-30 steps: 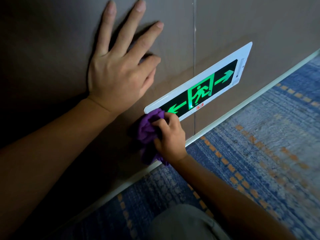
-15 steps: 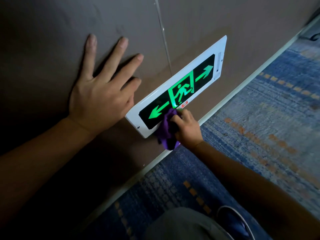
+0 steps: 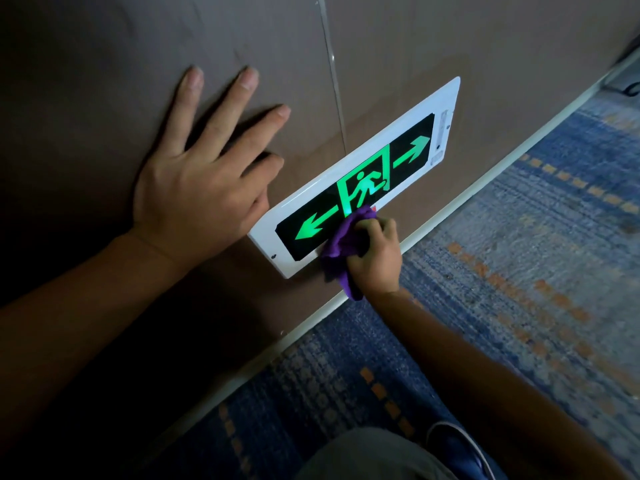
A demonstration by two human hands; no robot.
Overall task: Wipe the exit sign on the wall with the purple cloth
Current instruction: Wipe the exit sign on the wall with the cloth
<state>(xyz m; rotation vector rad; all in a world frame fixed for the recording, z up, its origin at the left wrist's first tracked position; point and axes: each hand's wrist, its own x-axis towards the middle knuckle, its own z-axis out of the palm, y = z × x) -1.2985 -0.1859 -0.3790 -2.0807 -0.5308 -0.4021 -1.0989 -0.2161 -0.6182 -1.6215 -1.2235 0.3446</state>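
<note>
Head view, the only one. The exit sign [image 3: 367, 181] is mounted low on the brown wall [image 3: 104, 81], just above the pale skirting strip [image 3: 485, 168]; it runs aslant from about 8 o'clock up toward 2 o'clock, with a white frame, a black panel, two green arrows and a green running figure lit at its middle.

The left hand [image 3: 201, 188] lies flat against the wall at 9 o'clock of the sign, palm to the surface, fingers spread and pointing up toward 1 o'clock, its grip released and holding nothing. The edge of this hand nearest the sign sits just beside the frame's upper left end. Its forearm runs down to the picture's 8 o'clock corner.

The right hand [image 3: 375, 258] is at 6 o'clock of the sign's middle, its grip clenched around the bunched purple cloth [image 3: 341, 247]. The cloth is pressed on the sign's lower edge, just under the running figure, with a tail hanging down toward the skirting. The right forearm reaches in from 5 o'clock, over the blue patterned carpet [image 3: 519, 271].
</note>
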